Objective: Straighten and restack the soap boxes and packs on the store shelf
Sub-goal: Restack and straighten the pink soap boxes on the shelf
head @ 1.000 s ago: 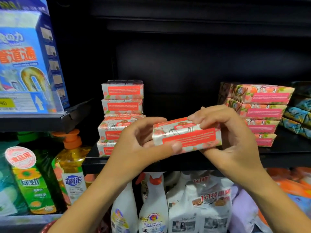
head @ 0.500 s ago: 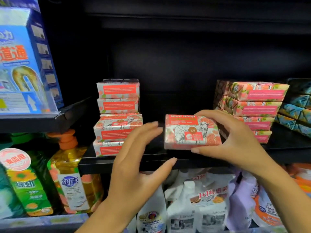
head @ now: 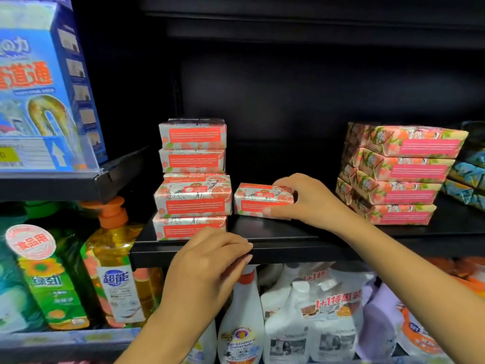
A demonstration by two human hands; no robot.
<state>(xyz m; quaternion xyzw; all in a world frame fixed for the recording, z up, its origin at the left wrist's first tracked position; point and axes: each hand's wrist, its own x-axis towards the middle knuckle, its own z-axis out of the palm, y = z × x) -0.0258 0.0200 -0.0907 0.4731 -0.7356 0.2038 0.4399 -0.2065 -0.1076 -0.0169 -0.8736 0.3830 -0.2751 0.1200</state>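
**soap box** (head: 262, 199) – red/silver wrap, qty 1. lies flat on the shelf (head: 301, 249), long side to the front, approx mid-shelf, set a little back from the front edge. just beside the left stack (head: 193, 179); narrow dark gap btwn them, can't tell if they touch lower down.

**right hand** (head: 312, 203) – grips the soap box at its right end, thumb on the lower front face, fingers over the top. box looks to be down on the shelf, not lifted.

**left hand** (head: 210, 264) – holds nothing. fingers loosely bent, resting on the shelf's front edge, in front of the left stack.

**left stack** – same red/silver boxes, nr the shelf's left edge, at least 4 high. uneven: top two sit further back, the one under them juts fwd past the bottom box.

**right stack** (head: 401, 174) – pink-label packs, 4 high, toward the right end, angled to the front edge, well apart from the soap box. teal packs (head: 469, 177) at the right edge beside it.

**step in hand (est.)** – setting the loose box down next to the left stack, prob. as base of a 2nd column.

**next move (est.)** – square the box to the front edge & snug it to the stack, then release. after that the jutting box needs pushing back. the free left hand should steady the upper boxes, or they may slide off.

**other stock** – blue carton (head: 34, 101) on the upper-left shelf; detergent bottle (head: 118, 271) & spray bottles (head: 241, 324) below.
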